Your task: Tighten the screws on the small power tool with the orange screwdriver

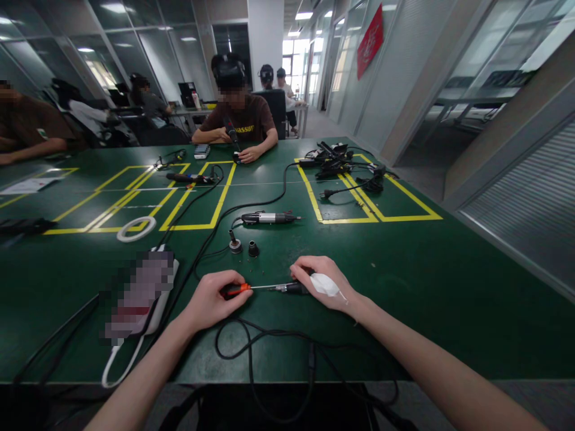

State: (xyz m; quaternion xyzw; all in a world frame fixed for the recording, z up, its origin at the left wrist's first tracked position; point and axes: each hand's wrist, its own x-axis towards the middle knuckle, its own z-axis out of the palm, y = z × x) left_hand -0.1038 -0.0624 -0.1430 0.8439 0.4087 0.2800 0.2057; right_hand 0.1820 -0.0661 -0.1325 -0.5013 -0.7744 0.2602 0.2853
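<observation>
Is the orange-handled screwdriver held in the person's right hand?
No, the left hand holds the orange-handled screwdriver, while the right hand holds a black tool.

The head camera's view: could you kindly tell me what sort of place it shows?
It looks like an office space used as a workshop: there is a tape-marked green table, a screwdriver in the left hand, and glass partitions behind.

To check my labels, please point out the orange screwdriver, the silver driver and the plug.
Orange screwdriver [243, 288]: head view, on its handle.
Silver driver [268, 218]: head view, on its barrel.
Plug [329, 194]: head view, on its black body.
</observation>
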